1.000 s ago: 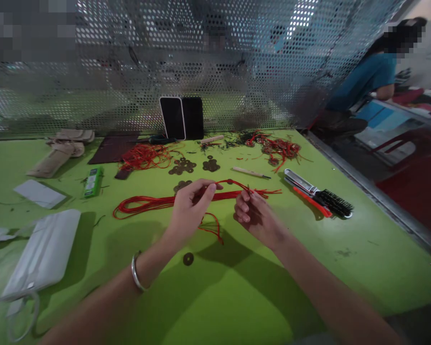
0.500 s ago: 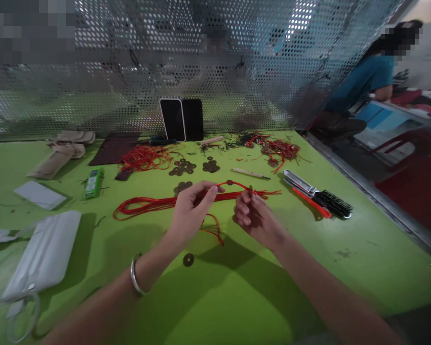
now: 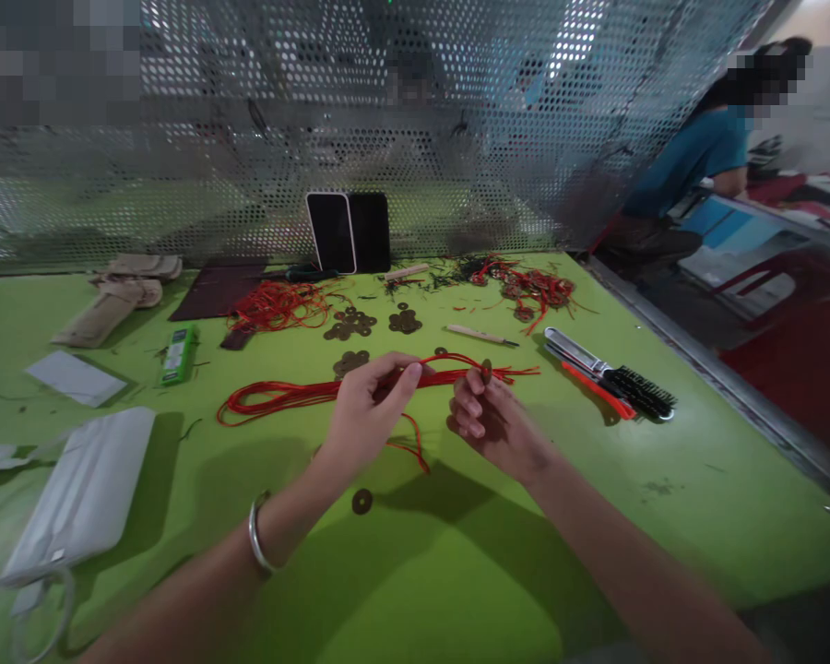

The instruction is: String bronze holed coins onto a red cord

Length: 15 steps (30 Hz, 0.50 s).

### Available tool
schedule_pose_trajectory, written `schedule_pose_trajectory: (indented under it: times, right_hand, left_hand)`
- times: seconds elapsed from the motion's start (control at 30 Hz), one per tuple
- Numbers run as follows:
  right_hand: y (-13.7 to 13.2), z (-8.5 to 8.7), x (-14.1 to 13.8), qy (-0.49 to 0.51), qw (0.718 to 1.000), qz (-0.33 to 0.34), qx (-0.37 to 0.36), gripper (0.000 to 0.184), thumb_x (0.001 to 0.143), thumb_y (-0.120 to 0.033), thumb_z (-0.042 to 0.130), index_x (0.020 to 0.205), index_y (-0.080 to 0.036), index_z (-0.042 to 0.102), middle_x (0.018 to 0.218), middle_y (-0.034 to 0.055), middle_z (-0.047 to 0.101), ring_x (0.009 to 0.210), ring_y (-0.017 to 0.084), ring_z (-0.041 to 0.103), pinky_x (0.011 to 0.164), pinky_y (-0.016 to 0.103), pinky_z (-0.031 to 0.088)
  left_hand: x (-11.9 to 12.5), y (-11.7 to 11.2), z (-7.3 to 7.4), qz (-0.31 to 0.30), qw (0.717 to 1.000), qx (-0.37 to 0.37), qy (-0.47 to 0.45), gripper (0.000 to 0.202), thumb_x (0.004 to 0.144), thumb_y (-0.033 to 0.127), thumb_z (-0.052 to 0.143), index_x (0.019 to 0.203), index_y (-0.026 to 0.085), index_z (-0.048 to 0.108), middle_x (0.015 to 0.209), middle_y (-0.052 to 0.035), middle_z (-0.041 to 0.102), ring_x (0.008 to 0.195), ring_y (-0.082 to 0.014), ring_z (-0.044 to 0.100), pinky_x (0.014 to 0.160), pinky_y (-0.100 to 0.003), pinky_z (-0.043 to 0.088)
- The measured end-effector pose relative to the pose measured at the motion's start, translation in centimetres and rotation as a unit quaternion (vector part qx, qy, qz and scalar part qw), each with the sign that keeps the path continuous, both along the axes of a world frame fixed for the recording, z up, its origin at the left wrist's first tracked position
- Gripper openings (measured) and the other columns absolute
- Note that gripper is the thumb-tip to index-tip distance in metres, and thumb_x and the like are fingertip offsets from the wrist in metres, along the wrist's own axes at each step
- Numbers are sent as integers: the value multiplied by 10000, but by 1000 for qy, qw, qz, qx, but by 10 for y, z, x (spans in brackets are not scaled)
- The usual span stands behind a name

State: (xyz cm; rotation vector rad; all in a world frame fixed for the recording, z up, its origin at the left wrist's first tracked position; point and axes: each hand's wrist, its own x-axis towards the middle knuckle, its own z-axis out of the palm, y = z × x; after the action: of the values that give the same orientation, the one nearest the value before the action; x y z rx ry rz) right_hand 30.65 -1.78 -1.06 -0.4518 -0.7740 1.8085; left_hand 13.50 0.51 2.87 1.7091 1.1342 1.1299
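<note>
The lime-green table (image 3: 456, 572) carries a long bundle of red cords (image 3: 277, 397), a loose holed coin (image 3: 361, 501), coin piles (image 3: 349, 323), a tangle of red cord (image 3: 277, 304), a black brush (image 3: 640, 392), a green packet (image 3: 178, 352), a white card (image 3: 76, 378) and, at its near left, a white pouch (image 3: 83, 493).

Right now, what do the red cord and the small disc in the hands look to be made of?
The red cord: thin, limp, matte, sagging in loops; likely braided thread or nylon. The disc at the right hand: dull brown, like the holed coin on the table; probably brass or bronze, unpolished.
</note>
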Motion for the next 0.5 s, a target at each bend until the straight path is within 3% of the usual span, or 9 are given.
schedule_pose_trajectory:
  times: [0.33,0.5]
  right_hand:
    - [0,-2,-1,-35,999,-6,7,225,817,-385,646,755,-216,511,637,-44,449,484,73,352,527,240,339]
    - [0,-1,-3,-42,999,-23,17,194,837,-370,623,772,-216,526,648,-38,449,495,76,363,524,242,336]
  left_hand:
    - [1,-3,7,18,1000,-7,-25,241,853,341,548,853,154,700,696,-14,650,513,-69,415,447,-190,313]
    - [1,-3,4,5,1000,7,-3,229,857,322,536,805,153,681,666,-10,622,566,-85,470,491,-190,352]
